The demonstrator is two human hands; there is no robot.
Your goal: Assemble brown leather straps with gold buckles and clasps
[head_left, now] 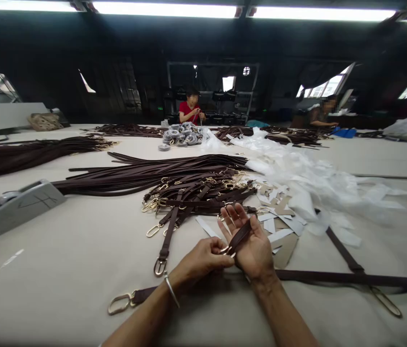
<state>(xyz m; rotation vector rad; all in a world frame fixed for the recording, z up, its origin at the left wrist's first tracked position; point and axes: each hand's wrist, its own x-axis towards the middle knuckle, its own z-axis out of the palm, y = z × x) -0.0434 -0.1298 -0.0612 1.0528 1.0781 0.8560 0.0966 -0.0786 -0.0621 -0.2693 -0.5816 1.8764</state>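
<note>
My left hand (208,256), a bracelet at its wrist, pinches the gold-coloured metal buckle of a short dark brown strap (241,236). The strap's body rests over the palm of my right hand (254,248), which faces up with its fingers stretched out and apart. Just beyond my hands lies a pile of short brown buckled straps (196,202) with gold rings. Beneath my forearms a long brown strap (333,277) crosses the table, with an oval gold ring (119,304) at its left end. My hands partly hide it.
Long dark straps (167,171) lie in a bundle behind the pile, another bundle (33,152) at left. White plastic wrapping (308,173) and paper strips (279,231) spread to the right. A grey holder (19,207) stands left. Coiled grey rolls (183,135) sit farther back. Two people work beyond.
</note>
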